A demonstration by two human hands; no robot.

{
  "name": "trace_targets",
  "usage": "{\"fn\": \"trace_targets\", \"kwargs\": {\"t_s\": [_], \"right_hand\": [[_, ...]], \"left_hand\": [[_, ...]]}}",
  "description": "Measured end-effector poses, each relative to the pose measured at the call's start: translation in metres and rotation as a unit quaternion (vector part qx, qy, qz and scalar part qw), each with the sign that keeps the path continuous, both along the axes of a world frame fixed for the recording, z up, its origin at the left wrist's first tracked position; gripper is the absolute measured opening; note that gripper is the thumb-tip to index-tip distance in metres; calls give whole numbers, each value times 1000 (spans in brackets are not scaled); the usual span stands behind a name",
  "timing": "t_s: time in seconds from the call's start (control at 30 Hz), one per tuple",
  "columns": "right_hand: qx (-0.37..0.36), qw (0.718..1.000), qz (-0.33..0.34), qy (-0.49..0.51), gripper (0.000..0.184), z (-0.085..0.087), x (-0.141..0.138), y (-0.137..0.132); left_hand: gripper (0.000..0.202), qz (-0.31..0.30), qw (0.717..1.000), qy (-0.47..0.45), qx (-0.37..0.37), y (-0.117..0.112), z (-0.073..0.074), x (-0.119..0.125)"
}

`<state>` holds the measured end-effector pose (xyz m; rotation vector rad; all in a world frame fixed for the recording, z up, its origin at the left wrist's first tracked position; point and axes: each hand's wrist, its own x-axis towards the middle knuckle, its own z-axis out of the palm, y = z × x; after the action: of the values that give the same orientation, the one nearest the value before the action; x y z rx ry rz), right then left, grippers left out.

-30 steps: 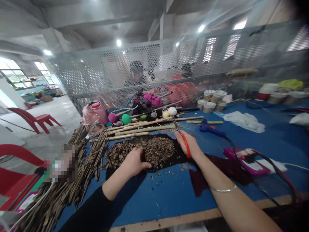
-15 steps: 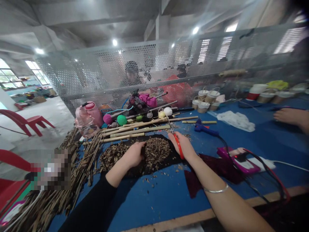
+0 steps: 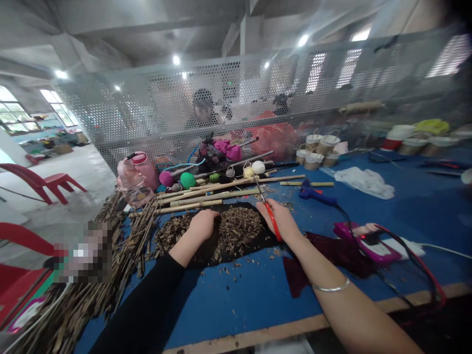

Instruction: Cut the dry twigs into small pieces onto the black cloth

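Observation:
My left hand (image 3: 203,226) is over a black cloth (image 3: 270,236) spread with dried brown plant bits (image 3: 241,227). Its fingers are curled in and point down between two heaps; whatever they pinch is hidden. In my right hand (image 3: 283,219) is a pair of scissors (image 3: 272,220) with red handles. The blades point away from me, toward the bamboo sticks (image 3: 217,197), and look close together. A silver bangle (image 3: 332,286) circles the right wrist.
Long dry stalks (image 3: 92,290) line the left edge. Yarn balls (image 3: 188,180) and a pink bottle (image 3: 144,170) stand at the back. On the right lie a blue glue gun (image 3: 317,194), dark red cloth (image 3: 337,253) and a purple power strip (image 3: 368,246) with cords.
My left hand has curled its fingers in more over the plant bits. Another person's hand at the far right has gone out of view. My right hand still holds the scissors.

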<state>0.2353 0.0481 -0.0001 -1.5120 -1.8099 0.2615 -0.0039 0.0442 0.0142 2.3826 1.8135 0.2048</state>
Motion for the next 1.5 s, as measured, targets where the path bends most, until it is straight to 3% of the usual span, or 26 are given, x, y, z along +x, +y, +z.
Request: {"fn": "trace_targets", "kwargs": {"t_s": [0.1, 0.2, 0.27, 0.33, 0.4, 0.47, 0.53, 0.57, 0.63, 0.7, 0.9, 0.97, 1.17, 1.5], "right_hand": [[-1, 1000, 0, 1, 37, -2, 0, 2], [-3, 1000, 2, -10, 35, -2, -1, 1], [-3, 1000, 11, -26, 34, 1, -2, -1], [-6, 998, 35, -45, 34, 6, -4, -7], [-9, 996, 65, -68, 37, 12, -9, -14], [-4, 991, 98, -95, 42, 17, -16, -23], [17, 984, 138, -116, 51, 20, -24, -30], [30, 979, 159, -121, 56, 19, -28, -32], [52, 972, 194, -123, 65, 17, -35, -35], [62, 967, 211, -126, 72, 12, -40, -36], [81, 960, 226, -145, 82, 6, -45, -36], [85, 959, 220, -156, 79, 8, -45, -39], [82, 964, 181, -175, 65, 7, -43, -50], [51, 972, 146, -177, 49, -6, -48, -68]], "left_hand": [[29, 6, 1000, 25, -17, 4, 3, 2], [23, 25, 999, -19, 6, 0, 0, 0], [21, 43, 993, -106, 44, -5, -5, 0], [18, 84, 962, -255, 53, -11, -8, 2], [15, 150, 884, -444, -2, -18, -11, 7], [10, 202, 762, -610, -79, -23, -11, 13], [6, 217, 649, -719, -122, -28, -10, 18], [5, 211, 611, -752, -133, -30, -9, 20], [4, 189, 569, -786, -149, -34, -8, 21], [4, 169, 561, -794, -162, -37, -7, 20], [12, 137, 576, -787, -174, -41, -10, 18], [13, 133, 578, -786, -173, -42, -10, 19], [8, 124, 619, -758, -162, -51, -6, 25], [14, 140, 639, -736, -175, -58, -12, 23]]}}
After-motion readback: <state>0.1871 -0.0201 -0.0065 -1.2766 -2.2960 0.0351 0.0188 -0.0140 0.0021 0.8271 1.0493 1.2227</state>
